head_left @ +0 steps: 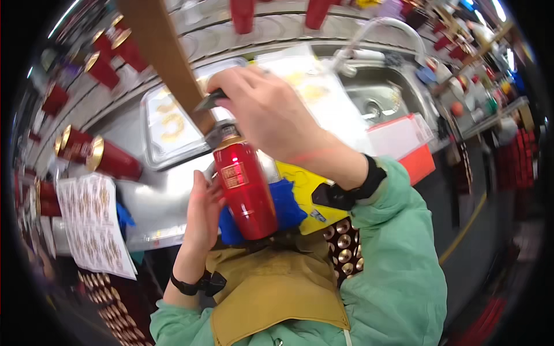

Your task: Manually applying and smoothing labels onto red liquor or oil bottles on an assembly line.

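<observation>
Red bottle [245, 193] stands upright at bench edge, w/ left hand [203, 214] wrapped round its side. Right hand [271, 112] closes on its neck, pinching a small dark tool [210, 100], prob. a blade. Keep bottle steady, work slowly.

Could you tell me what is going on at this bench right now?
A person in a green top and tan apron holds a red bottle upright over the lap. The left hand steadies its side, while the right hand sits over the neck, fingers pinching a small dark piece against the cap. A blue cloth lies behind the bottle. More red bottles lie on the steel counter, a metal tray beyond it and a sheet of gold labels to the left.
</observation>
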The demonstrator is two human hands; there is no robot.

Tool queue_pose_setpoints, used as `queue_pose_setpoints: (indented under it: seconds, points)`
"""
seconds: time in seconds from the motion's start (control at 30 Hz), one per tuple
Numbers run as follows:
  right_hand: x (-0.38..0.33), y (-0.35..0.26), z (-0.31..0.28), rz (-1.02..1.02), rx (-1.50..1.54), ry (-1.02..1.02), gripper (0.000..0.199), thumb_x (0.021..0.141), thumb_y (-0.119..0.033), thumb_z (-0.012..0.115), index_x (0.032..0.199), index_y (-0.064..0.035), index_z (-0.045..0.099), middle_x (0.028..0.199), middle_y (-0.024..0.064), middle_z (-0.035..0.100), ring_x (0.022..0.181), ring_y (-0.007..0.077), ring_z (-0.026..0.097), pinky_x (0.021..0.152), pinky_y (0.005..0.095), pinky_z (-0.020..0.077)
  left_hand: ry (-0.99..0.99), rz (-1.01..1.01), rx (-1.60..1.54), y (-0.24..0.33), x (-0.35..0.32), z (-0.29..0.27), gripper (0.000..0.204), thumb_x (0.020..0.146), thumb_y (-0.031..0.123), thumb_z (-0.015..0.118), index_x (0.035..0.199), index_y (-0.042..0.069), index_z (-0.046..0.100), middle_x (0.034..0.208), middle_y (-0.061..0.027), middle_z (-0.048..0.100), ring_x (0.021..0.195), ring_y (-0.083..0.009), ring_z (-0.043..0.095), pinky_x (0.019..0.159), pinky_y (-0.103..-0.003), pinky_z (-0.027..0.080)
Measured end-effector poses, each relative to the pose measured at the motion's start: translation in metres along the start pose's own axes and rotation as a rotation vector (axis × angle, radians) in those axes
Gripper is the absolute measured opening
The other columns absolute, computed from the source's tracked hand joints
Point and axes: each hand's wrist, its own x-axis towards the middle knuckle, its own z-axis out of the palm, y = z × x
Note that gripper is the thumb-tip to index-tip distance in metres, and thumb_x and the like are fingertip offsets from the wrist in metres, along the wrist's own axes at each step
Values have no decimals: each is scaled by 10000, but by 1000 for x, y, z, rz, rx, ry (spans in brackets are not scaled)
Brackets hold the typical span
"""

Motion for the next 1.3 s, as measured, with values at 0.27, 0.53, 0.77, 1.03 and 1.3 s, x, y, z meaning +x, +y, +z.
queue_pose_setpoints:
  seconds: [0.27,0.53,0.77,1.03,1.3]
  points:
    - [-59,-59,-46,596,387,71,356,846,-257,826,1031,-45,609,889,137,678,860,337,670,805,425,523,-306,-42,63,-9,-19,31,695,903,331,759,1419,-43,482,1282,-144,657,1124,-237,681,966,-377,548]
    - [-143,-128,-200,570,39,-62,392,893,-356,761,1048,4,753,985,179,747,927,358,718,820,410,557,-740,275,623,0,-48,121,1013,591,322,988,1403,-52,511,1248,-167,673,1118,-246,680,1006,-372,529]
    - [-268,-201,-311,1046,-502,-155,195,962,-163,689,1016,25,692,878,168,626,813,355,615,765,395,490,-1040,549,773,-59,-34,187,1038,763,228,938,1574,-38,346,1550,-208,492,1435,-316,486,1180,-405,367]
    - [-577,-262,-298,1792,-1154,-49,180,951,-192,692,1062,-56,732,1012,193,674,973,430,666,809,520,520,-639,292,974,-47,11,98,497,1054,51,570,1531,-4,446,1548,-159,515,1437,-268,494,1186,-366,376]
    - [-774,-246,-231,2365,-965,152,252,882,-281,776,1119,-199,794,1103,178,750,1019,379,731,860,496,588,-420,443,1095,-17,-21,39,430,1057,81,581,1478,7,540,1536,-131,546,1402,-205,532,1179,-348,400]
